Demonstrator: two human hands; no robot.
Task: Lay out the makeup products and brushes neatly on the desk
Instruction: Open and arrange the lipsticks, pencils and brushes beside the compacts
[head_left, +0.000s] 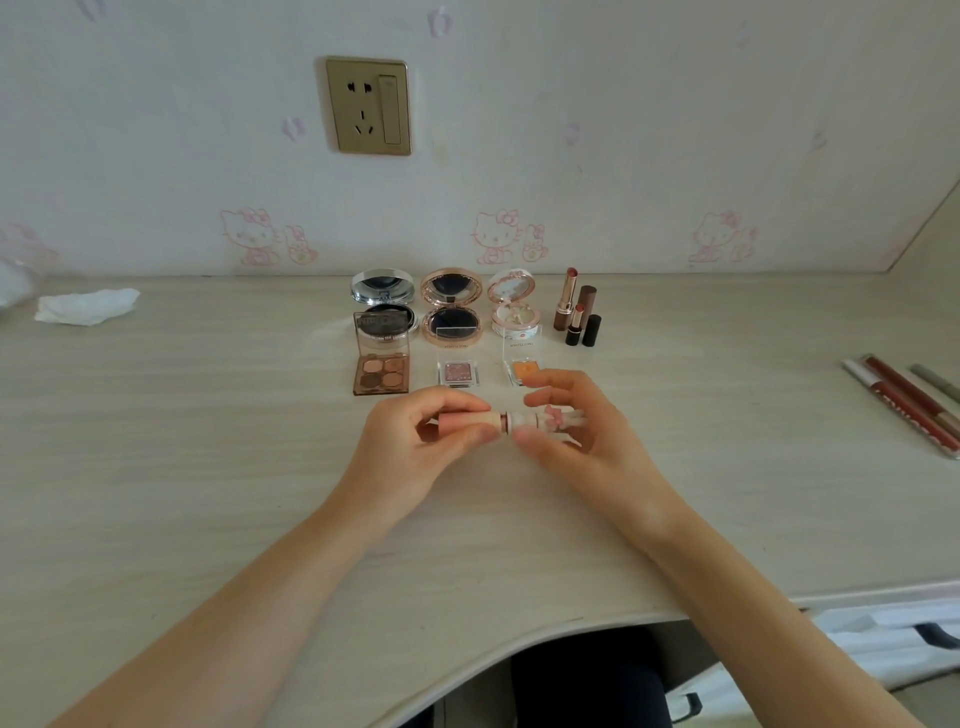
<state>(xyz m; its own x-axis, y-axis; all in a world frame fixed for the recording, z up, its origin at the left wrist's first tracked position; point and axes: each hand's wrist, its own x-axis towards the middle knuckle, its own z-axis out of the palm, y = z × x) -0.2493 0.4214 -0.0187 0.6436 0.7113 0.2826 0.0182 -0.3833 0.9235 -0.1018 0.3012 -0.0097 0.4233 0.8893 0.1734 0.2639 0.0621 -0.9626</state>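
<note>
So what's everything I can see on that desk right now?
round compacts: 3, silver, gold, pink-white, open, back row
eyeshadow palette: 1, brown, open, front left
small eyeshadow pots: 2, pink and orange, clear lids up
lipsticks: 2, uncapped, upright beside their caps, right of compacts
lip pencils: several, red and grey, far right
tissue: 1, white, far left
wall socket: 1, gold
pink tube: 1, held level by both hands
left hand: grips tube body
right hand: fingers round its decorated cap

- Three open compacts (451, 306) are ranged along the desk's (208, 441) rear edge, with three eyeshadow palettes (382, 371) before them.
- Lipsticks (576, 312) are stood right of the compacts.
- Pencils (909, 405) are laid at the right edge; a tissue (85, 306) near the rear left.
</note>
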